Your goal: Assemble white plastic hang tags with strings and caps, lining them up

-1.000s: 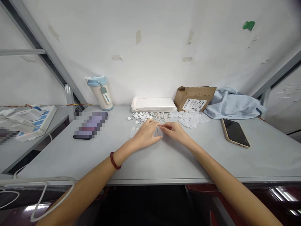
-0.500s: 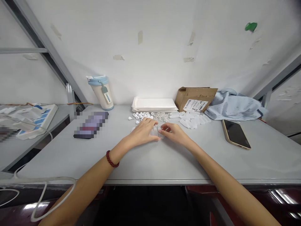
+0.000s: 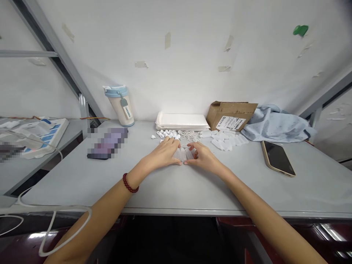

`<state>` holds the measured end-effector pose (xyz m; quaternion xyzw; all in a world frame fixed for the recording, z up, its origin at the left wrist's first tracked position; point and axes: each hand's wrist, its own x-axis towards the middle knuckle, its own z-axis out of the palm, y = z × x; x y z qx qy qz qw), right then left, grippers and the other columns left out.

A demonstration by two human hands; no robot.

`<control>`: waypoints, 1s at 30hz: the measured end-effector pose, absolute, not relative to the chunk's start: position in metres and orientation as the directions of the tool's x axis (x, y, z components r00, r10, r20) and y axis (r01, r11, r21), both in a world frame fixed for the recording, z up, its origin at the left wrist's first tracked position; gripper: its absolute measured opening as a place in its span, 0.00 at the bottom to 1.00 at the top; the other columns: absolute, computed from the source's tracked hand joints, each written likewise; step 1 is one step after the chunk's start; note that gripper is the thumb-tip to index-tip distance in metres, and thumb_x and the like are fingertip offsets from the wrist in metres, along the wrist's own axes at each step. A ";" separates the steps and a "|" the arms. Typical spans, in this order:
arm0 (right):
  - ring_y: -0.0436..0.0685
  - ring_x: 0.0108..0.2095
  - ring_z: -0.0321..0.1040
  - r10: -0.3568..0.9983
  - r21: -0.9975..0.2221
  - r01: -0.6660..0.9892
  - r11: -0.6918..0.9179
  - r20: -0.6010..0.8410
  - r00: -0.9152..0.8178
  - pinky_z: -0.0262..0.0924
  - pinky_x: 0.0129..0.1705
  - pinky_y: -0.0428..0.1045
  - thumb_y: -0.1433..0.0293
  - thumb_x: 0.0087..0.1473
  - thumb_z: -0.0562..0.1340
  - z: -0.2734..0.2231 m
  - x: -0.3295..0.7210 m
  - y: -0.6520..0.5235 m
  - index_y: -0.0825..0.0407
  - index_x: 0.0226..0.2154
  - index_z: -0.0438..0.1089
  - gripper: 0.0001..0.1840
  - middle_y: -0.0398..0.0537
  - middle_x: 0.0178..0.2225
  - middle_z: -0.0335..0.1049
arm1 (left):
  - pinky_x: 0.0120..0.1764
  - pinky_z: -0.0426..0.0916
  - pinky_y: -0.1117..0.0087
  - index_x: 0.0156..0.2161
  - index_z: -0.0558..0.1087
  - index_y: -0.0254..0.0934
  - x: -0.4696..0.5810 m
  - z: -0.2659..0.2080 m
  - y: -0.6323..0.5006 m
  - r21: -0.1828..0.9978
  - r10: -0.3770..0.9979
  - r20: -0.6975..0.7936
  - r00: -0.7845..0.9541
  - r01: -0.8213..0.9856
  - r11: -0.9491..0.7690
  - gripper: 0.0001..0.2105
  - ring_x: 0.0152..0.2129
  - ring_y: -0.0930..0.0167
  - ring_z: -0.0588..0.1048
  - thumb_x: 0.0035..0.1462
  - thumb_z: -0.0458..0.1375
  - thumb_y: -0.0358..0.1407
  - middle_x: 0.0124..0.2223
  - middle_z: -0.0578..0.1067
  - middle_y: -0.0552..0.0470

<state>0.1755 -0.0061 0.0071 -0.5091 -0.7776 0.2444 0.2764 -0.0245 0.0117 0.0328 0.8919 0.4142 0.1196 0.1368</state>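
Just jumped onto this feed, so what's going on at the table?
A person has the left hand and right hand curved around a few translucent pieces on the gray table; whether the fingers grip them is hard to tell. Just beyond lie small white caps, a heap of white cords and, to the right, more loose translucent pieces. A white stack sits behind the cords.

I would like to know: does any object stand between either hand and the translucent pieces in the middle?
Nothing visible does. The left hand and right hand flank the translucent pieces directly. The white cord bundle and small white parts lie beyond, toward the wall.
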 end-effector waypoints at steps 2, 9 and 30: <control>0.49 0.26 0.64 0.926 -0.652 0.663 0.368 0.191 -0.327 0.65 0.34 0.52 0.64 0.41 0.70 0.007 0.174 -0.007 0.53 0.48 0.63 0.31 0.51 0.42 0.64 | 0.41 0.60 0.64 0.43 0.65 0.35 -0.026 0.036 0.012 0.336 0.773 0.080 0.629 0.713 -0.615 0.24 0.44 0.58 0.62 0.43 0.64 0.46 0.43 0.68 0.44; 0.49 0.27 0.64 0.923 -0.643 0.664 0.382 0.228 -0.310 0.65 0.35 0.53 0.65 0.43 0.69 0.006 0.170 -0.008 0.52 0.48 0.62 0.29 0.51 0.42 0.62 | 0.39 0.61 0.65 0.41 0.65 0.37 -0.034 0.046 0.012 0.330 0.794 -0.018 0.607 0.754 -0.568 0.23 0.43 0.58 0.62 0.41 0.65 0.42 0.42 0.68 0.45; 0.57 0.36 0.66 0.919 -0.588 0.708 0.392 0.273 -0.282 0.64 0.35 0.54 0.60 0.44 0.68 -0.003 0.159 -0.012 0.51 0.48 0.60 0.31 0.55 0.46 0.59 | 0.39 0.62 0.66 0.37 0.64 0.37 -0.044 0.063 0.011 0.281 0.865 -0.143 0.481 0.858 -0.430 0.20 0.44 0.56 0.63 0.36 0.65 0.37 0.39 0.69 0.47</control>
